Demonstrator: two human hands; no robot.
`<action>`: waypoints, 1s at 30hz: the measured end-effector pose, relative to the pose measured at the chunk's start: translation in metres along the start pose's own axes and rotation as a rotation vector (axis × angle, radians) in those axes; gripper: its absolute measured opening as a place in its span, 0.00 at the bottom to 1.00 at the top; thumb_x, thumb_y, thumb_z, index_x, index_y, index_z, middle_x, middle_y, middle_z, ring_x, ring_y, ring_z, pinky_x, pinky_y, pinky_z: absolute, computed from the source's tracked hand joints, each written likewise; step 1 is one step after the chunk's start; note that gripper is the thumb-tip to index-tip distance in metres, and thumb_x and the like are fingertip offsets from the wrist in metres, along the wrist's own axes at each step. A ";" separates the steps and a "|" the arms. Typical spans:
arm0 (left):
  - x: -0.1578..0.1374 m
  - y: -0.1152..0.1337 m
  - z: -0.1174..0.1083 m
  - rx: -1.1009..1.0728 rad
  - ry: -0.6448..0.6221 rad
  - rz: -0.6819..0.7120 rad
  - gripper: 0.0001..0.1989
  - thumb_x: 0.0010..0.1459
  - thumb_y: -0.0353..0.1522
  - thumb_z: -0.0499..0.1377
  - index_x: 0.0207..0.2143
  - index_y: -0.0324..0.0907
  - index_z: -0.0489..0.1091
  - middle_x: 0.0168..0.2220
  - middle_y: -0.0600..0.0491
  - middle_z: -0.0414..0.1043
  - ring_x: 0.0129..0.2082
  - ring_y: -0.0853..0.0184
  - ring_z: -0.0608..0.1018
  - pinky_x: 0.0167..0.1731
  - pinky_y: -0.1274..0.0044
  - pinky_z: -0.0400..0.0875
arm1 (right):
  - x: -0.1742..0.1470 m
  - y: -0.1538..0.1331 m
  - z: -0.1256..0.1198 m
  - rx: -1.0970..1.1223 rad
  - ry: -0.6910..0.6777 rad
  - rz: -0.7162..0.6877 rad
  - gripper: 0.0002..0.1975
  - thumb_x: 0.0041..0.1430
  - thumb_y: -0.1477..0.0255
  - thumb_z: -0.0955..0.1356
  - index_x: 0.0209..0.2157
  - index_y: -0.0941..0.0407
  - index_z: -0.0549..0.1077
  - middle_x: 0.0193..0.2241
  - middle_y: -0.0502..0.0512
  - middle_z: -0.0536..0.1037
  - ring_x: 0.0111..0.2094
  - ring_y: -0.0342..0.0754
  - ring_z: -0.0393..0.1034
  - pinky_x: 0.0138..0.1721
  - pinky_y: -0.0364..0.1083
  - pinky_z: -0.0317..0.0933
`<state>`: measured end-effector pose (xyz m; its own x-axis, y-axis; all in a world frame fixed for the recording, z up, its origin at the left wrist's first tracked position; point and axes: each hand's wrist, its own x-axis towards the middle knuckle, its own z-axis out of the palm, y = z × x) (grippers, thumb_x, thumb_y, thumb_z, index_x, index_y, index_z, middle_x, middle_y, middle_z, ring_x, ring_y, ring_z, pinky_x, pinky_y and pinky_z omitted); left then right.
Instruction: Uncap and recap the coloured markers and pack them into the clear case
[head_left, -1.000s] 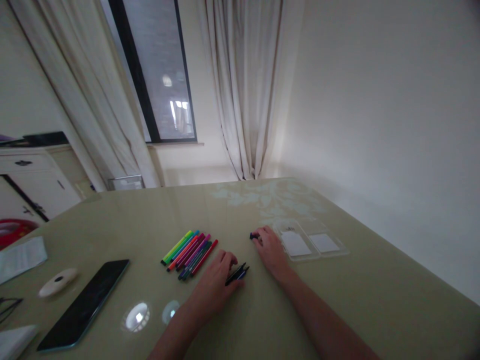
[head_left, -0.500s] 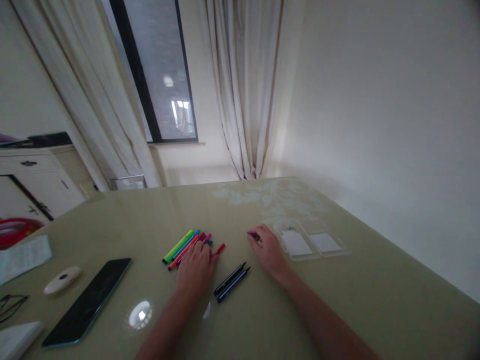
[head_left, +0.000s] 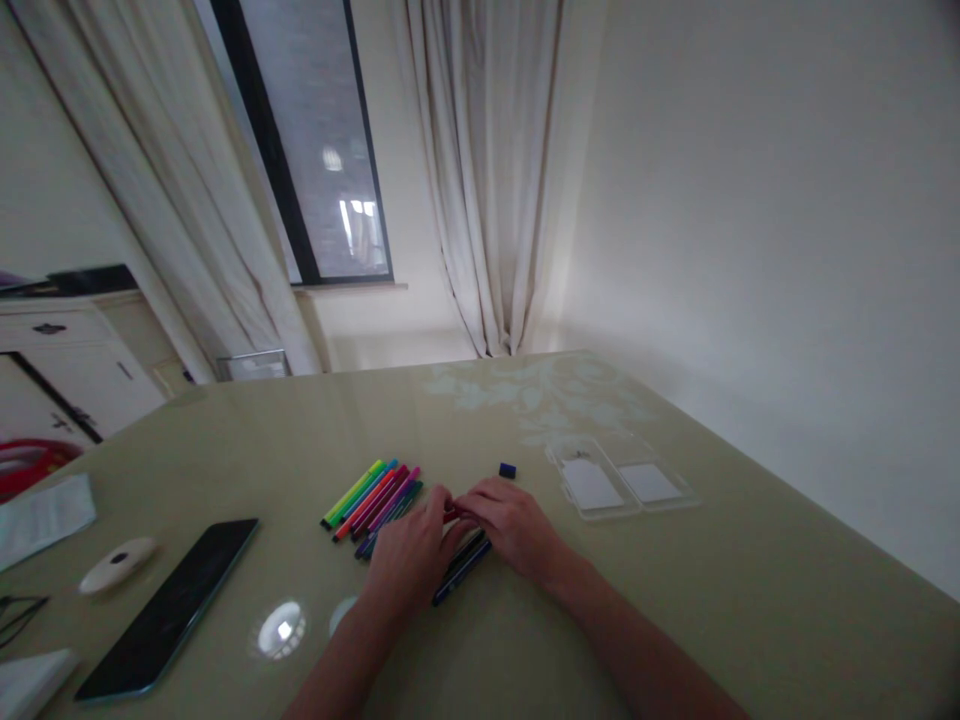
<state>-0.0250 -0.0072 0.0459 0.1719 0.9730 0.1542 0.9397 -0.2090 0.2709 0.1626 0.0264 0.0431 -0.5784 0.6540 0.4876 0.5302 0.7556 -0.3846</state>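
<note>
A red marker (head_left: 450, 516) is held between my two hands above the table, mostly hidden by the fingers. My left hand (head_left: 405, 555) is closed around it from the left. The fingers of my right hand (head_left: 514, 525) pinch its right end. Under the hands lie two dark markers (head_left: 460, 576), partly covered. To the left, several coloured markers (head_left: 373, 500) lie side by side in a slanted row, from yellow-green to dark green. Just beyond my right hand, a small dark blue cap (head_left: 508, 470) rests on the table.
A clear plastic case (head_left: 628, 512) with white inserts lies unfolded on the right. At left are a dark phone or tablet (head_left: 172, 605), a whitish oval object (head_left: 118, 566), a paper (head_left: 45, 520) and a white object (head_left: 34, 680). The table (head_left: 300, 430) reaches towards the curtains.
My left hand has left the row of markers with the red marker. My right hand has let go of the dark blue cap and moved left and nearer, meeting the left hand.
</note>
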 end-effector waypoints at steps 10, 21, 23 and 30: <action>0.003 -0.014 -0.001 -0.071 -0.023 -0.090 0.16 0.68 0.43 0.57 0.51 0.43 0.67 0.49 0.47 0.78 0.48 0.57 0.81 0.43 0.71 0.69 | 0.000 0.027 -0.016 -0.095 0.219 0.380 0.07 0.66 0.75 0.70 0.42 0.54 0.82 0.40 0.57 0.78 0.44 0.51 0.73 0.46 0.47 0.66; 0.004 -0.013 0.007 -0.348 -0.152 0.070 0.11 0.69 0.38 0.54 0.38 0.44 0.74 0.38 0.51 0.78 0.40 0.61 0.79 0.40 0.73 0.68 | -0.003 0.044 -0.011 -0.141 0.046 0.565 0.08 0.64 0.78 0.68 0.37 0.56 0.82 0.40 0.58 0.79 0.42 0.51 0.74 0.45 0.46 0.64; 0.006 -0.017 0.004 -0.299 -0.085 0.017 0.11 0.69 0.35 0.53 0.38 0.44 0.74 0.40 0.50 0.78 0.41 0.61 0.79 0.42 0.72 0.69 | -0.003 0.044 -0.010 -0.109 0.046 0.564 0.09 0.65 0.78 0.68 0.37 0.56 0.82 0.40 0.58 0.79 0.41 0.50 0.75 0.46 0.46 0.64; 0.005 -0.041 0.002 0.104 0.148 -0.218 0.10 0.67 0.34 0.54 0.46 0.43 0.71 0.48 0.45 0.75 0.49 0.53 0.78 0.50 0.64 0.72 | -0.001 0.047 -0.003 -0.146 0.041 0.569 0.07 0.65 0.78 0.68 0.37 0.55 0.80 0.40 0.57 0.79 0.40 0.50 0.75 0.44 0.46 0.65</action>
<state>-0.0617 0.0069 0.0336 -0.0758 0.9673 0.2419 0.9764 0.0228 0.2148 0.1899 0.0606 0.0266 -0.1550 0.9511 0.2672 0.8317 0.2716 -0.4843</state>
